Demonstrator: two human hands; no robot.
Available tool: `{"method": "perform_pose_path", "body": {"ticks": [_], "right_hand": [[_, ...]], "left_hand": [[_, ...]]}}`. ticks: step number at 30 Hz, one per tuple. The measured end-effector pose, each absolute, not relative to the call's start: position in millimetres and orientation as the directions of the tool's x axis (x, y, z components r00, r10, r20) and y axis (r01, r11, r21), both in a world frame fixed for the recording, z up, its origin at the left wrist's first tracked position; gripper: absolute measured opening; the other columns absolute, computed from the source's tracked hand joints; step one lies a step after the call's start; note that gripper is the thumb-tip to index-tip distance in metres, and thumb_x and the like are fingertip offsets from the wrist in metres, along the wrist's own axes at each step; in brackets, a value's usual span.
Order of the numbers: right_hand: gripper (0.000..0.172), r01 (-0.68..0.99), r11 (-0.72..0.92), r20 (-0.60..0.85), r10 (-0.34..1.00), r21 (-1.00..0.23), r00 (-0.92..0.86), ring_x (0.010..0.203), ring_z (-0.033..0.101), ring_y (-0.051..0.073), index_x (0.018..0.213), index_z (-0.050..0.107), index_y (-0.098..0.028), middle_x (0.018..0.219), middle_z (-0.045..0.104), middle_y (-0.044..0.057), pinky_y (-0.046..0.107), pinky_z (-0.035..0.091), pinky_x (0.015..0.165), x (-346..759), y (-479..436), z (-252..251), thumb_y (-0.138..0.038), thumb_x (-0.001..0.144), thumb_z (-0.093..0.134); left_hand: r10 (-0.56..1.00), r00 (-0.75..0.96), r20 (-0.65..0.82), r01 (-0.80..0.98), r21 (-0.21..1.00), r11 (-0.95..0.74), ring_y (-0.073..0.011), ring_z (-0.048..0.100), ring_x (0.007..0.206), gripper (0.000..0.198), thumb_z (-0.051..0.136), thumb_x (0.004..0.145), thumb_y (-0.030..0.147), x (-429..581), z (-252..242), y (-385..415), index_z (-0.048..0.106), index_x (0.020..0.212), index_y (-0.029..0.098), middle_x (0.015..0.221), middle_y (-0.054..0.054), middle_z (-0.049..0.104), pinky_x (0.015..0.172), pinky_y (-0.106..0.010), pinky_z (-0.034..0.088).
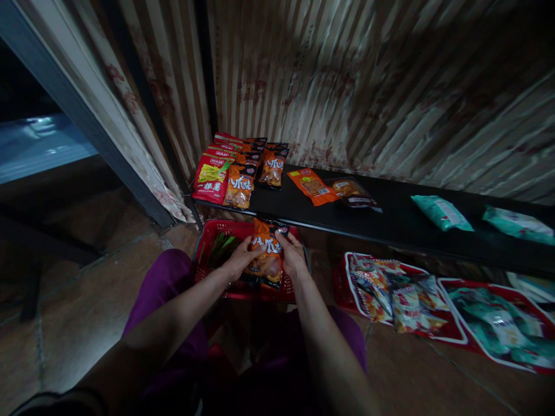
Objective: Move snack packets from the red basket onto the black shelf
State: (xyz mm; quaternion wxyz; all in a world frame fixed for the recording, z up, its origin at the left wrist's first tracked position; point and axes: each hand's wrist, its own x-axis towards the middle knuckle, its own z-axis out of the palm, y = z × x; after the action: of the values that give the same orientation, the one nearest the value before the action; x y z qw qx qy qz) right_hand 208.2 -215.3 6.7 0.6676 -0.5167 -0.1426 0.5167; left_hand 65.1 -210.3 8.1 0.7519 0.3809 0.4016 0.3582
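Between my two hands is an orange and black snack bag (265, 263), held upright over a red plastic basket (203, 245). My left hand (240, 257) grips its left side with the thumb on the front. On the bag's upper right side my right hand (291, 249) is closed, thumb near the top corner. Green items (222, 248) show inside the basket at its left. Just behind, on the black shelf (277, 212), stand matching orange snack bags (240, 188) in rows, beside red and yellow snack bags (213, 178).
Farther right on the shelf lie an orange packet (313, 186), a brown clear-topped packet (353, 193) and two teal bags (442, 212). Below stand two red baskets, one with colourful snack bags (407, 300), the other with teal bags (498, 323). A metal post (87, 115) rises left.
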Motion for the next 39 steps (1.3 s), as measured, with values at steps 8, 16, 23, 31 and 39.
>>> {"method": "perform_pose_path", "body": {"ticks": [8,16,23,31,39], "right_hand": [[0.042,-0.538,-0.07,-0.368,0.802,-0.84,0.47,0.067,0.069,0.02,0.083,0.068,-0.02,0.067,0.073,0.0,0.031,0.055,0.064,217.4,-213.3,5.4,-0.034,0.047,0.085],[0.042,-0.556,-0.078,-0.394,0.786,-0.828,0.477,0.065,0.068,0.019,0.086,0.069,-0.02,0.069,0.073,0.0,0.03,0.056,0.062,216.4,-215.1,4.8,-0.032,0.048,0.085],[0.039,-0.551,-0.091,-0.368,0.832,-0.83,0.417,0.066,0.068,0.018,0.082,0.069,-0.02,0.071,0.073,0.001,0.028,0.055,0.063,213.7,-215.8,5.6,-0.033,0.05,0.085],[0.038,-0.524,-0.17,-0.38,0.867,-0.835,0.324,0.076,0.068,0.017,0.089,0.066,-0.021,0.087,0.074,0.002,0.025,0.055,0.063,205.6,-227.8,12.0,-0.038,0.059,0.082],[0.065,-0.384,-0.413,-0.495,0.857,-0.826,0.144,0.09,0.068,0.019,0.121,0.054,-0.025,0.104,0.07,0.005,0.028,0.059,0.068,208.5,-266.0,9.7,-0.029,0.063,0.081]], "left_hand": [[0.772,0.499,-0.393,-0.246,0.79,0.562,-0.0251,0.06,0.108,0.054,0.083,0.057,0.038,52.5,8.9,-225.0,0.065,0.104,0.02,0.111,-0.008,0.068,0.093,-0.035,0.043],[0.756,0.48,-0.446,-0.279,0.74,0.613,-0.0239,0.065,0.093,0.051,0.083,0.054,0.04,51.9,11.3,-223.1,0.067,0.097,0.017,0.1,-0.008,0.071,0.082,-0.033,0.047],[0.792,0.445,-0.417,-0.268,0.782,0.563,-0.0212,0.065,0.079,0.043,0.081,0.056,0.036,53.5,11.6,-225.5,0.068,0.092,0.016,0.09,-0.008,0.072,0.077,-0.033,0.048],[0.832,0.347,-0.433,-0.277,0.8,0.532,-0.0178,0.064,0.074,0.039,0.081,0.054,0.035,55.9,10.1,-223.3,0.069,0.086,0.016,0.082,-0.004,0.072,0.077,-0.03,0.048],[0.797,0.147,-0.586,-0.343,0.726,0.597,-0.0185,0.064,0.073,0.035,0.08,0.06,0.032,59.2,2.3,-222.9,0.063,0.087,0.017,0.082,-0.004,0.071,0.069,-0.031,0.05]]}}
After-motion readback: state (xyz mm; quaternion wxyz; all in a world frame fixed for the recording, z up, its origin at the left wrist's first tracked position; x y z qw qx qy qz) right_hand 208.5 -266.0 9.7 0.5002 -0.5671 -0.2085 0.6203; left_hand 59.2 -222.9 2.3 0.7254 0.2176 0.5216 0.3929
